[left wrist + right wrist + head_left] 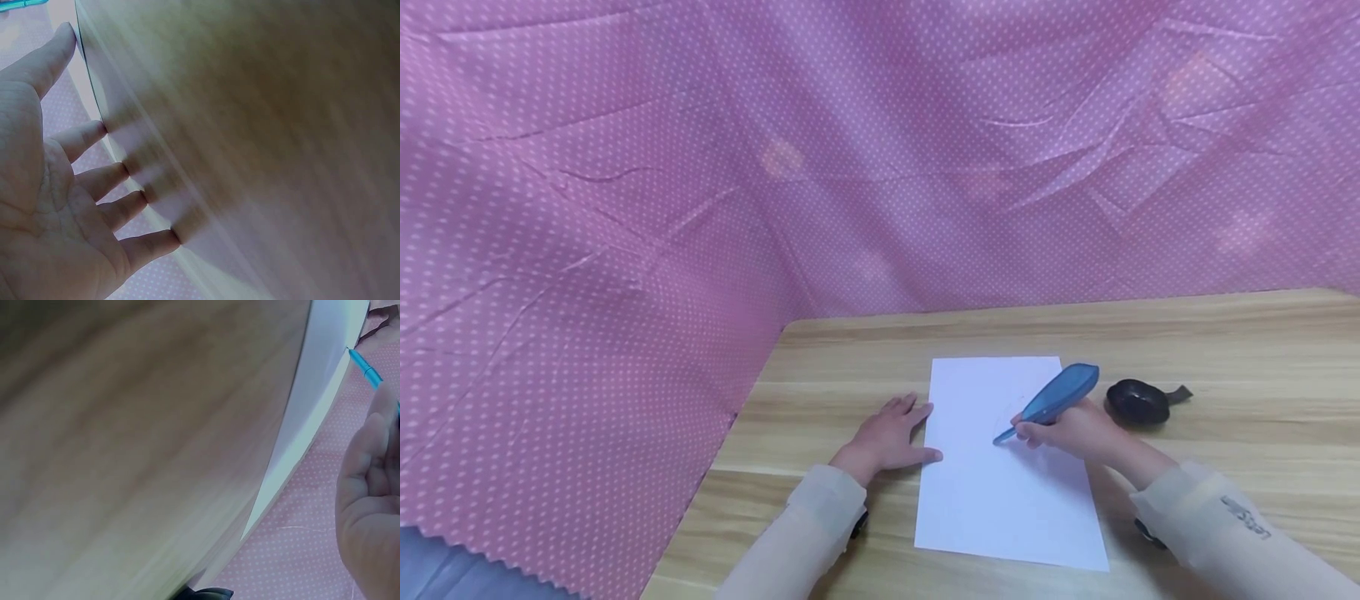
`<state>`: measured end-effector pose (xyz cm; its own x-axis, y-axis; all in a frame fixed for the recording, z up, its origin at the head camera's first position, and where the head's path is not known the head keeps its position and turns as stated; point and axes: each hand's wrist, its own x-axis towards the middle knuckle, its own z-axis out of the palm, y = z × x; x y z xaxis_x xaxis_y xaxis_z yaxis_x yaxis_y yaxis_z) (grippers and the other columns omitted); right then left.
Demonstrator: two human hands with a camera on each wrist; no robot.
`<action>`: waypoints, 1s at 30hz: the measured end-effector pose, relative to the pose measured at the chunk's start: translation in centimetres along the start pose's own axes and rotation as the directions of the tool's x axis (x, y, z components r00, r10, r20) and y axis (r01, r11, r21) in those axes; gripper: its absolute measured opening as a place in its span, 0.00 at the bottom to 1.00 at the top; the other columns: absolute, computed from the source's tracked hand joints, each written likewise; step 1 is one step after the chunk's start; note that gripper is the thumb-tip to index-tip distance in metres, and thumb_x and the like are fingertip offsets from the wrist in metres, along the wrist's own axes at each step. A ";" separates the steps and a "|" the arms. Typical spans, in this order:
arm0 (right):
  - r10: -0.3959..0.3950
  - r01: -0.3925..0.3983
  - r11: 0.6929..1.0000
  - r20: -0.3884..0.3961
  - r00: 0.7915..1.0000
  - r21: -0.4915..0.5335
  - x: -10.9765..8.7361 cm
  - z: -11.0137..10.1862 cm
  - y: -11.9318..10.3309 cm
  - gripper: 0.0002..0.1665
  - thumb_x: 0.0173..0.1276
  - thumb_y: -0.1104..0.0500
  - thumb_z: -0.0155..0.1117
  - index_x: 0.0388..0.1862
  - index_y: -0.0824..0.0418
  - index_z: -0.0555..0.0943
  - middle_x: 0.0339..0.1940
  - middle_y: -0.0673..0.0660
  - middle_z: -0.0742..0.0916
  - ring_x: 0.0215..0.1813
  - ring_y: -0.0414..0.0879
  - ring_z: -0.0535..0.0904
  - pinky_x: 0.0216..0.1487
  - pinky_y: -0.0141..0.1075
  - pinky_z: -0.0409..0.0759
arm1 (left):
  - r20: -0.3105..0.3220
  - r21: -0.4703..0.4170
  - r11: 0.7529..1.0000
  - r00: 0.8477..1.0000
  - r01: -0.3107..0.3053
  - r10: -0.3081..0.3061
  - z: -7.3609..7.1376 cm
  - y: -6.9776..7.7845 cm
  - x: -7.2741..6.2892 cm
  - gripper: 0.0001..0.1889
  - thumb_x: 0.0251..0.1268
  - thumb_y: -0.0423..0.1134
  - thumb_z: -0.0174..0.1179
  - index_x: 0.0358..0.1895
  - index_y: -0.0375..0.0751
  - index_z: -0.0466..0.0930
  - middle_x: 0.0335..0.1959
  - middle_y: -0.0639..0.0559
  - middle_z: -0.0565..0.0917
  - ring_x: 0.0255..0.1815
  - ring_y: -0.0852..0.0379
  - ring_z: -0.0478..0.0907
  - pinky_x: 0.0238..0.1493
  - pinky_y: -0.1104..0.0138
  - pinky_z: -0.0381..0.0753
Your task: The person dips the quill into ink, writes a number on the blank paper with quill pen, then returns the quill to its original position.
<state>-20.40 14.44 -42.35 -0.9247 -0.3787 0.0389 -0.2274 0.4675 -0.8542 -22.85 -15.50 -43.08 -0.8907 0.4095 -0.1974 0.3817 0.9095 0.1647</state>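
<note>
A white sheet of paper (992, 508) lies on the wooden table, with a few faint lines drawn near its middle. My right hand (1077, 429) pinches a blue pen with a broad feather-shaped top (1060, 393). Its tip meets the paper, and in the right wrist view the pen's slim turquoise shaft (369, 370) shows beyond the fingertips. My left hand (887, 437) is spread flat at the paper's left edge, thumb and index fingertip on the sheet. In the left wrist view the fingers of that hand (69, 187) are straight and parted, fingertips against the tabletop.
A glossy black rounded object (1138, 402) with a flat dark tail sits right of the paper. Pink polka-dot cloth (880, 167) hangs behind and to the left of the wooden table (1262, 358). The table's left edge runs beside my left forearm.
</note>
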 end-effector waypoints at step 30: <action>-0.070 0.062 0.997 0.168 0.983 0.051 -1.9 -0.4 -0.2 0.14 0.66 0.53 0.65 0.43 0.62 0.84 0.31 0.51 0.88 0.33 0.47 0.85 0.33 0.36 0.82 | 0.004 0.016 1.000 1.000 -0.012 0.012 -0.1 -0.2 0.2 0.44 0.56 0.71 0.53 0.74 0.55 0.57 0.76 0.48 0.50 0.75 0.46 0.47 0.69 0.49 0.55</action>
<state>-18.76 15.42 -42.06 -0.8424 -0.5388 0.0109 -0.2686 0.4022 -0.8753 -23.16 -15.62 -43.11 -0.8853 0.4202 -0.1990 0.3958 0.9057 0.1517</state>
